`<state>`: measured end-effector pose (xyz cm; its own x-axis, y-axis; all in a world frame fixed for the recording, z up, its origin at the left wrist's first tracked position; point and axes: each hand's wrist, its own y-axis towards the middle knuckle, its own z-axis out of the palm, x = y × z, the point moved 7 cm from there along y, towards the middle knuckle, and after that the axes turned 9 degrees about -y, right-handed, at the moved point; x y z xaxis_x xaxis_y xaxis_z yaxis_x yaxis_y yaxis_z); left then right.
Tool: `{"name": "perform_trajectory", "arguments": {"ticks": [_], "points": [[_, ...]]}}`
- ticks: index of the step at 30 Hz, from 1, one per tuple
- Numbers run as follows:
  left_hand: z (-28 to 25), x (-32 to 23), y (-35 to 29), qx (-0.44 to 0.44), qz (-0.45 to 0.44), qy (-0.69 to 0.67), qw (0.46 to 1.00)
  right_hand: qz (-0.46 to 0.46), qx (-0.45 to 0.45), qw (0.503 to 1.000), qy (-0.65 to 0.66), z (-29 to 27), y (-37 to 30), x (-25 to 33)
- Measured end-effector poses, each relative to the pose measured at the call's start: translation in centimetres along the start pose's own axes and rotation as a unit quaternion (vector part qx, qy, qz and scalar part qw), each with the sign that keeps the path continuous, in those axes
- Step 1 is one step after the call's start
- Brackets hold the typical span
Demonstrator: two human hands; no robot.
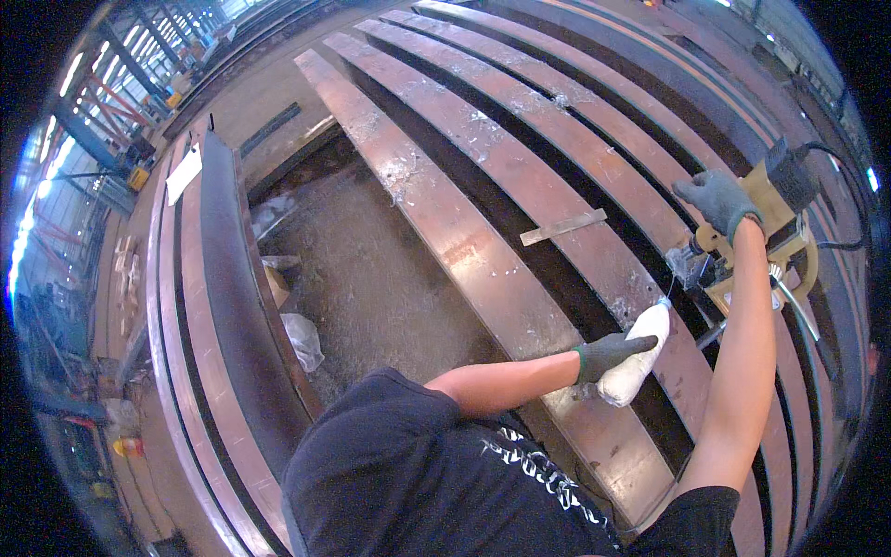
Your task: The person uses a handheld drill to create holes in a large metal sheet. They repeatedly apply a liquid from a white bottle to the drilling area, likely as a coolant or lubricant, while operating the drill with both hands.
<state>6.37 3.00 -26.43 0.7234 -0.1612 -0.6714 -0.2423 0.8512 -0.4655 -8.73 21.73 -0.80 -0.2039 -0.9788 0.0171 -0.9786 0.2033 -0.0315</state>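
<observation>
In my left hand [613, 356], gloved in dark grey, is a white squeeze bottle [640, 348]. The bottle lies tilted across the palm, its thin nozzle reaching up and right to the lower end of a drilling machine [761, 232]. That machine, tan with a dark motor housing, stands on the steel strips to my right. At its upper left side is my right hand [719, 202], also gloved, with the fingers bent; whatever they close around is hidden. Metal shavings cling around the drill end [687, 267].
Long rusty steel strips [464, 246] run side by side with dark gaps between them, shavings scattered on top. A short flat bar [563, 226] bridges two strips. More strips [200, 325] and a white paper [184, 174] lie at left. A black cable [840, 246] trails from the drill.
</observation>
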Motion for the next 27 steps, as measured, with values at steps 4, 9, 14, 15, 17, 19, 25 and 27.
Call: {"name": "perform_trajectory", "arguments": {"ticks": [4, 9, 14, 15, 17, 19, 25, 27], "points": [[-0.2, 0.6, 0.4, -0.005, 0.020, -0.007, 1.000, 0.008, 0.010, 1.000, -0.001, -0.2, 0.1, 0.4], [-0.1, 0.6, -0.2, 0.007, 0.008, -0.019, 1.000, 0.037, 0.017, 0.998, -0.045, -0.5, -0.3, 1.2], [-0.4, 1.9, 1.5, 0.013, -0.013, -0.027, 0.999, 0.056, 0.010, 0.996, -0.069, -1.0, -0.8, 1.7], [0.5, 1.4, 0.6, 0.024, -0.048, -0.064, 0.997, 0.043, -0.022, 0.995, -0.087, -0.6, -1.0, 0.2], [0.6, 2.2, 1.4, 0.092, -0.036, -0.158, 0.982, 0.079, 0.057, 0.992, -0.077, -0.7, -0.5, 0.9], [-0.5, 1.3, 1.1, 0.020, -0.010, -0.097, 0.995, 0.033, 0.018, 0.996, -0.083, -1.1, -0.4, 2.7], [0.1, 1.7, 1.4, 0.043, -0.037, -0.144, 0.988, 0.057, 0.010, 0.996, -0.070, 0.0, 0.2, 0.7], [0.0, 1.9, 1.3, 0.057, -0.043, -0.149, 0.986, 0.067, 0.024, 0.994, -0.081, -0.2, -0.2, 1.2]]}}
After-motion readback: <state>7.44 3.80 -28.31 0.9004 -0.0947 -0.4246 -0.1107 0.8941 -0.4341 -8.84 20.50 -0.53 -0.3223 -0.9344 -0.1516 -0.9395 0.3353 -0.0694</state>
